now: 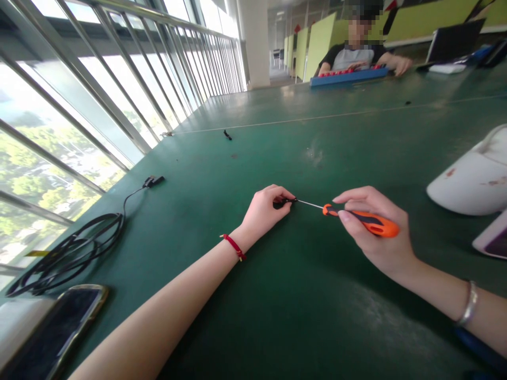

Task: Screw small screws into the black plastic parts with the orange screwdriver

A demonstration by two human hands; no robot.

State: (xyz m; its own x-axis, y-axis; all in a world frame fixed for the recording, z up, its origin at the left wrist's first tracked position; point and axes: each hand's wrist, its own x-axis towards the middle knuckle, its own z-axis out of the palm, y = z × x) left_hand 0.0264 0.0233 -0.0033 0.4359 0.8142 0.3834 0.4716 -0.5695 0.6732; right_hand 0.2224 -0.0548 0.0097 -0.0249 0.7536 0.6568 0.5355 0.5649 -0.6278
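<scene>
My left hand (pixel 266 207) is closed in a pinch on a small black part (pixel 282 203), which is mostly covered by the fingers, so its kind is unclear. An orange and dark screwdriver (pixel 376 224) lies in my right hand (pixel 382 237), its handle between thumb and fingers. The thin metal shaft points left, and its tip meets the black part at my left fingertips. Both hands are just above the green table (pixel 253 316). A red cord bracelet circles the left wrist, a silver bangle the right.
At left lie a coiled black cable (pixel 87 245) and a phone (pixel 59 332). A small black piece (pixel 227 135) rests farther back. On the right stand a white container (pixel 471 177) and a pale-edged device (pixel 493 240). Across the table, a person sits behind a blue tray (pixel 348 77).
</scene>
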